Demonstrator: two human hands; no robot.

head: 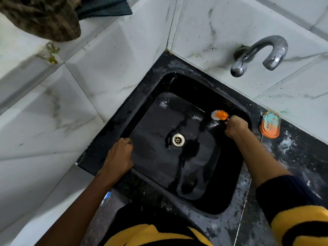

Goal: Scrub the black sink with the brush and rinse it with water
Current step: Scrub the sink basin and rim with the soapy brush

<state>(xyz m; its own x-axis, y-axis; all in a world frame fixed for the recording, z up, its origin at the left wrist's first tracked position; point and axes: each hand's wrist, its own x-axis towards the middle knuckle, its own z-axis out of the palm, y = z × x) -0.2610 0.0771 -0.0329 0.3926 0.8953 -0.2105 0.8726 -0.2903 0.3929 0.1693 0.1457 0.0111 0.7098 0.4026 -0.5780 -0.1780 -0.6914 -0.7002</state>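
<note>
— Sink [124,125], black, set into the dark surface [292,157] at a corner of white marbled tiles [88,77]. Condition?
— Basin floor wet in patches around the metal drain [178,139]. Rim shows whitish residue along the back edge.
— Brush?
— Brush [220,115], orange and white bristles, pressed against the far right inner wall of the basin, below the chrome tap [260,54]. No water runs from the tap.
— Right hand?
— Right hand [236,128] is clamped around the brush handle, fingers curled tight; the handle itself is mostly hidden.
— Left hand?
— Left hand [120,155] rests on the sink's near left rim, fingers folded together over the edge, holding nothing else.
— Other items?
— Orange soap dish [270,126] on the surface by the wall, right of the basin. Patterned cloth [40,16] hangs at upper left.
</note>
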